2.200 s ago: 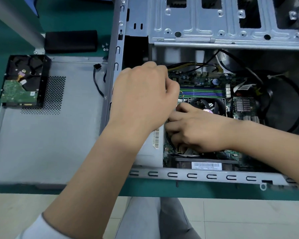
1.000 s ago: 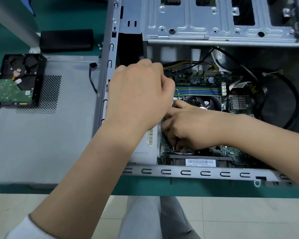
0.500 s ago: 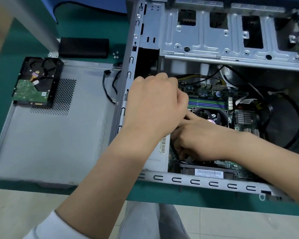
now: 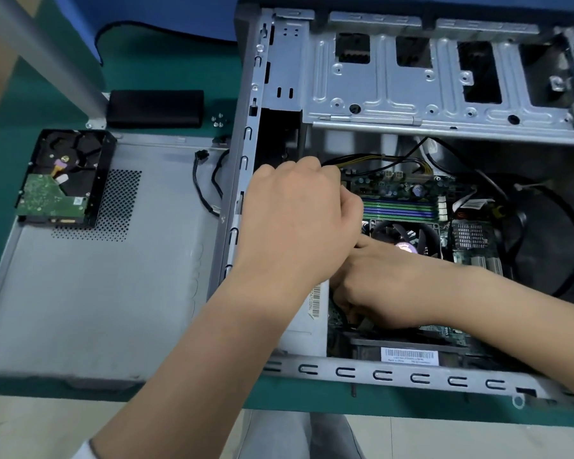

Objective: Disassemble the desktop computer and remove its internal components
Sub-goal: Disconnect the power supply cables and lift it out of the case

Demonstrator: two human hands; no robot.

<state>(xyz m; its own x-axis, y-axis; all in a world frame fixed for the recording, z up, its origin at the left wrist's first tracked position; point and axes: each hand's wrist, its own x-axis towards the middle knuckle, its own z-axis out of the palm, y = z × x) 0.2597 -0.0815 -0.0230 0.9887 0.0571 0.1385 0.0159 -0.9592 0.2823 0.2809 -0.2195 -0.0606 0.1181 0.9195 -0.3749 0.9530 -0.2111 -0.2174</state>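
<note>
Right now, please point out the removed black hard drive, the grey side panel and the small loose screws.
black hard drive (image 4: 52, 197), head view, green circuit board.
grey side panel (image 4: 96, 293), head view, bare middle.
small loose screws (image 4: 218, 120), head view, cluster.

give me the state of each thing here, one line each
computer case: on its side, open, side panel off
side panel: flat on the bench, left of the case
hard drive: out of the case, circuit board up, on the side panel
CPU fan: mounted on the motherboard
left hand: fingers curled, inside the case; grip hidden
right hand: fingers curled down by the motherboard; grip hidden
</note>
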